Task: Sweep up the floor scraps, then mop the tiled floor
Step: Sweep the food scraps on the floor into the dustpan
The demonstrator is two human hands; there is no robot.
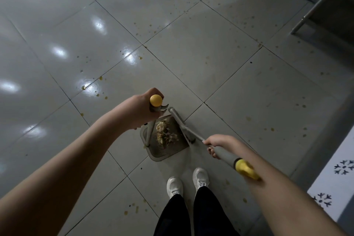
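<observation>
A grey dustpan [172, 149] stands on the tiled floor [210, 53] just ahead of my white shoes. A heap of pale, brownish scraps [165, 134] lies inside it. My left hand [145, 110] grips the top of the dustpan's upright grey handle [149, 134], just under its yellow end cap. My right hand [215, 144] grips the grey broom handle [226, 156], whose yellow end rests against my forearm. The broom head [181, 122] lies along the dustpan's right edge, beside the scraps.
Yellowish drips and small stains [100, 78] are scattered over the glossy tiles on the left, ahead and on the right. A metal table leg [318, 5] and shelf frame stand at the top right. A white patterned surface [337, 184] borders the right edge.
</observation>
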